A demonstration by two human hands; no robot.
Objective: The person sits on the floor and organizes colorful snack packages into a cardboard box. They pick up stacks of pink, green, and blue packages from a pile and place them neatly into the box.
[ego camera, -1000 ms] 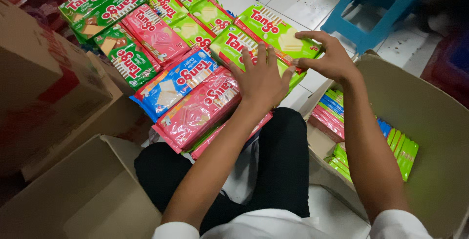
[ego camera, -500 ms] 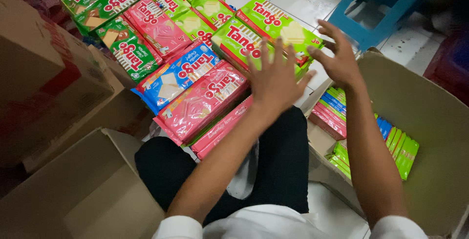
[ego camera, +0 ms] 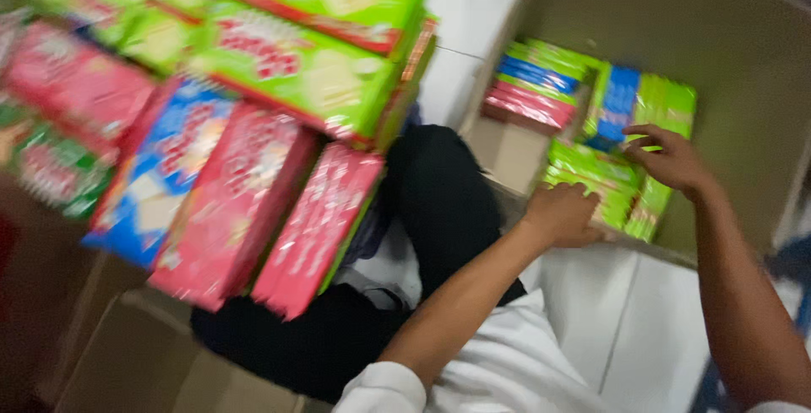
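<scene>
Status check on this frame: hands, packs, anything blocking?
Left hand on the green packs in the cardboard box. Right hand fingering the upright packs; grip unclear through blur. Nothing blocking.

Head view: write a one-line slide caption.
Both hands, left hand and right hand, reach onto green snack packets inside a cardboard box.

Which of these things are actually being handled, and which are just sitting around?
Being handled:
left hand and right hand, both on the green packs
cardboard box that holds them, with blue and pink packs stacked at its back

Sitting around:
stack of pink, blue and green packs beside the knee
second cardboard box at lower left
</scene>
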